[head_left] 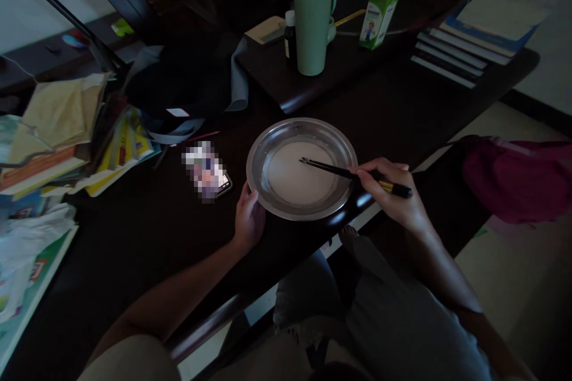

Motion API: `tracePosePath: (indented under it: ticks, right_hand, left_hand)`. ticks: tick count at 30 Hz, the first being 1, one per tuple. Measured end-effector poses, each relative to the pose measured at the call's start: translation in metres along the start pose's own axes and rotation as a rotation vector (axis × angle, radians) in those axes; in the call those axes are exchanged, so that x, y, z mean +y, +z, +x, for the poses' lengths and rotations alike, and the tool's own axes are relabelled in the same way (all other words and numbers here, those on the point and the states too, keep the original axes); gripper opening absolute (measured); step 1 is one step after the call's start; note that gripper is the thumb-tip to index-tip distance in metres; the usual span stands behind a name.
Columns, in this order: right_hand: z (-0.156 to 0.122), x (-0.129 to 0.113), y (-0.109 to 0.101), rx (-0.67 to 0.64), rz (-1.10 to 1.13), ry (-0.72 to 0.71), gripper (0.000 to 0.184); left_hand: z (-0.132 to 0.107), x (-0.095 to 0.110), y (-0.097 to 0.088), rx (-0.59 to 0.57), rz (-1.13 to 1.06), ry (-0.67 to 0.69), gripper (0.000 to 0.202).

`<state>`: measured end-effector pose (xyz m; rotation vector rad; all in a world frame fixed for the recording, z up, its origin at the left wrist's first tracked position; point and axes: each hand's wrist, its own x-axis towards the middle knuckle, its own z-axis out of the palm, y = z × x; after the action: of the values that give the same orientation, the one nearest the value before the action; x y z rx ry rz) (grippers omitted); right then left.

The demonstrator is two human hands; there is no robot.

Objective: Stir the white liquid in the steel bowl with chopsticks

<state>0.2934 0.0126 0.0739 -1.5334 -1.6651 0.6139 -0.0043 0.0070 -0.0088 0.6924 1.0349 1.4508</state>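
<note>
A shiny metal basin (258, 174) rests near the front edge of the dark table. Inside it lies a cloudy whitish liquid (295, 183). My left hand (250, 219) grips the basin's left front rim, thumb on top and the other fingers mostly hidden beside and beneath it. Over the right rim, my right hand (397, 193) is closed on a pair of dark chopsticks (329, 168) with gold bands near the butt. Their tips reach over the middle of the basin, at or just above the liquid; I cannot tell which.
Left of the basin lies a phone (205, 172), its screen blurred. Behind stand a tall green tumbler (310, 18), a dark bottle (290, 41) and a green-white carton (379, 15). Books (469, 41) are stacked back right, papers (58, 113) at left. A magenta bag (513, 178) sits at right.
</note>
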Motion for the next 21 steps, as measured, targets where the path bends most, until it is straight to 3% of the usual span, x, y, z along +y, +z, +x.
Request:
tracePosePath:
  ticks: [3,10,14,21]
  right_hand:
    - [-0.006,-0.002,-0.017,0.013,-0.04,0.009,0.023]
    - [-0.016,-0.018,-0.044,-0.178,0.03,-0.008,0.021]
    - [-0.016,-0.019,-0.031,-0.239,0.11,-0.011,0.02]
    - [-0.006,-0.01,0.006,-0.174,0.078,-0.015,0.022]
  left_hand:
    - [0.0,-0.001,-0.002,-0.007,0.01,0.005,0.047]
    - [0.001,-0.002,-0.005,-0.038,0.016,0.002,0.044]
    - [0.001,-0.002,-0.006,-0.057,0.041,0.01,0.043]
    - [0.0,-0.001,-0.003,-0.042,0.027,0.008,0.041]
